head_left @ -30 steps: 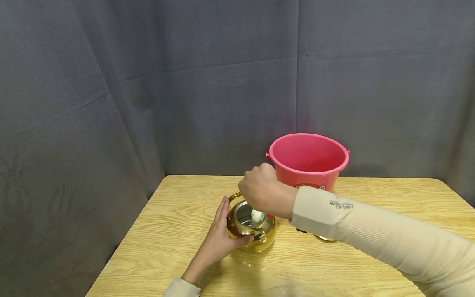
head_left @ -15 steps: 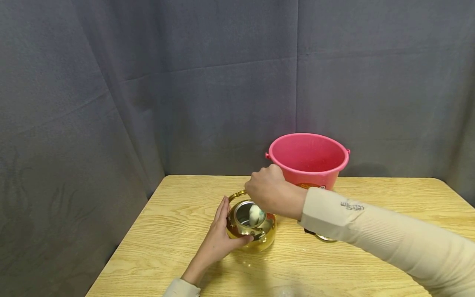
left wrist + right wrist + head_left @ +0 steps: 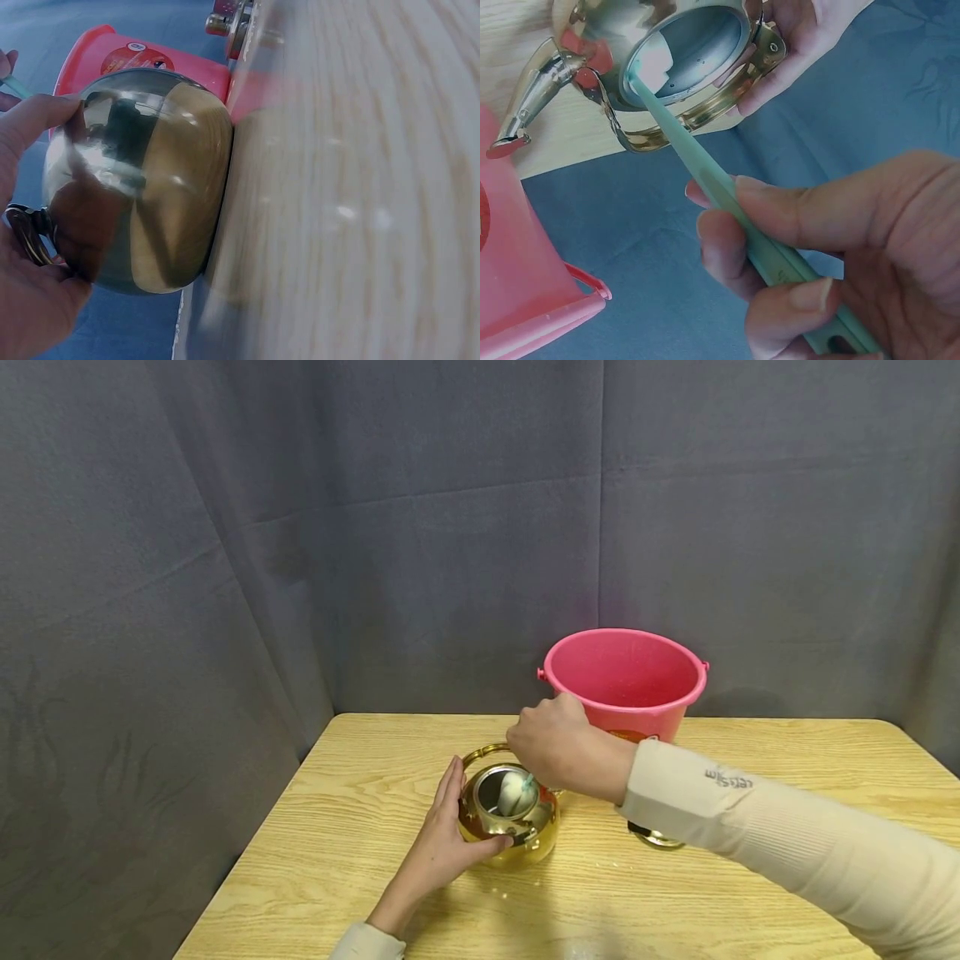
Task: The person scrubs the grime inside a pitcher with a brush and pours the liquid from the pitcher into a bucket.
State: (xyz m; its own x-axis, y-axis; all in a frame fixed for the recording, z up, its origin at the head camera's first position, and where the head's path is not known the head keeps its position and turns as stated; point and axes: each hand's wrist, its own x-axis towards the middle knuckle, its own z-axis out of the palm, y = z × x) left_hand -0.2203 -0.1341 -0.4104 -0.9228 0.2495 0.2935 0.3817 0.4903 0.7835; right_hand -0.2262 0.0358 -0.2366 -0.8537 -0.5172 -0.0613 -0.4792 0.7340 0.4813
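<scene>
On the desk (image 3: 300,877), the wide-spread left hand (image 3: 442,839) grips the probably slippery kettle (image 3: 534,843); the curled right hand (image 3: 566,747) holds the brush handle (image 3: 697,166), likely stiff, the best grasp.

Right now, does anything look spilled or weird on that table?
Maybe: little shiny specks on the table, near the kettle, look like drops, though they could be glare. I see nothing broken or tipped over.

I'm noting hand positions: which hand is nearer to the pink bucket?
Right. The right hand, holding the brush, is in front of the pink bucket, toward its left side; the left hand is farther off, on the side of the kettle away from it.
</scene>
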